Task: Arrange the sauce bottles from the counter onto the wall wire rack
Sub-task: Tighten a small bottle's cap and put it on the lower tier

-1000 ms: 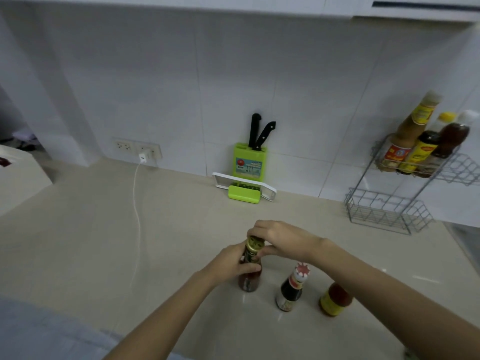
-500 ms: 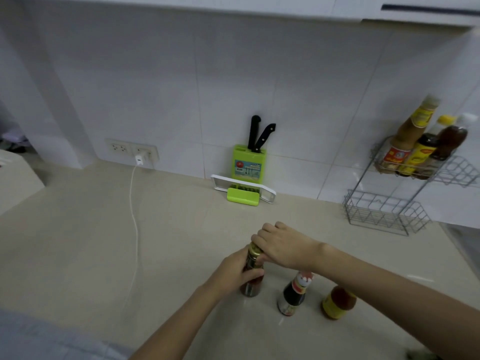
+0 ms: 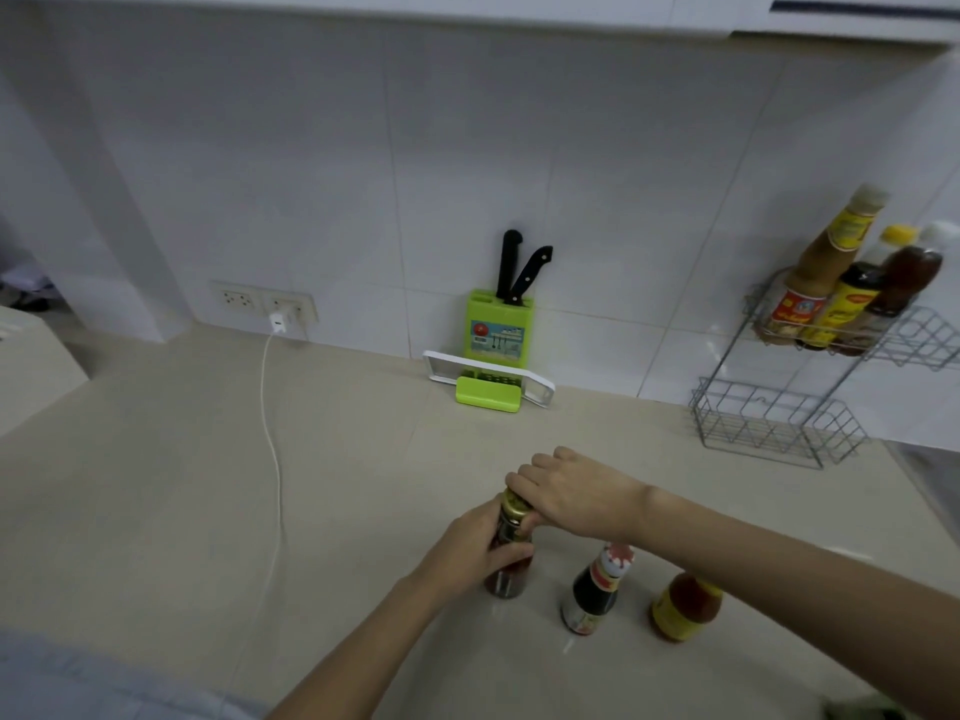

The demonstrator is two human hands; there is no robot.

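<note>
Sauce bottle (image 3: 508, 582) is standing on surface (image 3: 363, 485), well apart from wire rack (image 3: 779, 426). Left hand (image 3: 472, 550) is gripping its body, right hand (image 3: 571, 496) is curling round its gold cap (image 3: 514, 505). Dark bottle (image 3: 592, 595) and yellow-label bottle (image 3: 685, 610) are sitting just to its right.

Glossy white tiled wall (image 3: 571, 148) behind a beige stone countertop (image 3: 156, 485), white overhead cabinets (image 3: 467, 7) up top. White plug-in charger (image 3: 278, 323) in the wall socket, lime-green plastic knife block (image 3: 497, 330) against the tiles.
</note>
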